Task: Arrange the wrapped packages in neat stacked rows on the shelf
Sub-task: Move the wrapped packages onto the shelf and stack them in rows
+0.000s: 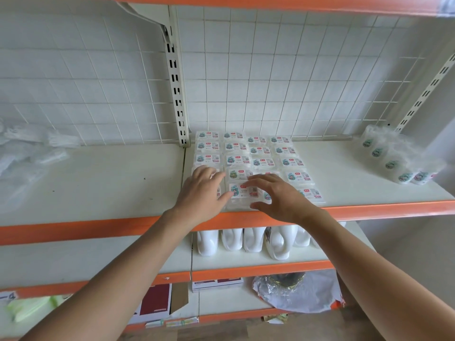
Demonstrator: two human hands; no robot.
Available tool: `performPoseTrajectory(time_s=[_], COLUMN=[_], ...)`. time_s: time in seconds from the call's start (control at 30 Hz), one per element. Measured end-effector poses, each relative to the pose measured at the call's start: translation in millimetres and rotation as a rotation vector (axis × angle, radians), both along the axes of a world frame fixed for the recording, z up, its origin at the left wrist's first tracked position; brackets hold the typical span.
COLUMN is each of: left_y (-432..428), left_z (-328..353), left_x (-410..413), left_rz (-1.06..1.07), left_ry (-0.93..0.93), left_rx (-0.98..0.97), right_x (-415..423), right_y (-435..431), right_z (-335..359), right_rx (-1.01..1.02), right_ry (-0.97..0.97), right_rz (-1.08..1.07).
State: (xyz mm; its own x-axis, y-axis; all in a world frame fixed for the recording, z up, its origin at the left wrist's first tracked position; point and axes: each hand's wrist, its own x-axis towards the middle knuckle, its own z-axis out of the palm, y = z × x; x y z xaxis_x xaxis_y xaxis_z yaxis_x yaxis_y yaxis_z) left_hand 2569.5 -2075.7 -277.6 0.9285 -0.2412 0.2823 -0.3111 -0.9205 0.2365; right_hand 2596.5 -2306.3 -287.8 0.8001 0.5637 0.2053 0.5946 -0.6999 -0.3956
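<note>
Left grip (202, 193): open, fingers straight and flat on the front packs of the left column. Its thumb touches the left edge of the front clear-wrapped white package with printed label (242, 194). Right grip (280, 199): fingers spread and relaxed, tips on that package's far edge, thumb at its near edge, nothing clasped. The package lies between the two grips at the front of the white shelf with orange lip (369, 183), in a four-column block of like packages (261, 153). Wrapped rolls (394, 161) sit well apart, to the right.
</note>
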Motion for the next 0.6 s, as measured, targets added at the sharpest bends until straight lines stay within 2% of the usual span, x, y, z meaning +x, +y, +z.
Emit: performPoseTrajectory(time_s=[0.27,0.6], left_y=[4,-1], left_z=[-11,-23], left_x=[-5,-9], left_rz=[0.028,0.034], left_ry=[0.059,0.081], left_rx=[0.181,0.18], right_x=[4,0], right_y=[5,6], right_z=[-6,-13], right_rx=[-0.06,-0.048], right_ry=[-0.012,-0.053], right_rz=[0.005,-0.006])
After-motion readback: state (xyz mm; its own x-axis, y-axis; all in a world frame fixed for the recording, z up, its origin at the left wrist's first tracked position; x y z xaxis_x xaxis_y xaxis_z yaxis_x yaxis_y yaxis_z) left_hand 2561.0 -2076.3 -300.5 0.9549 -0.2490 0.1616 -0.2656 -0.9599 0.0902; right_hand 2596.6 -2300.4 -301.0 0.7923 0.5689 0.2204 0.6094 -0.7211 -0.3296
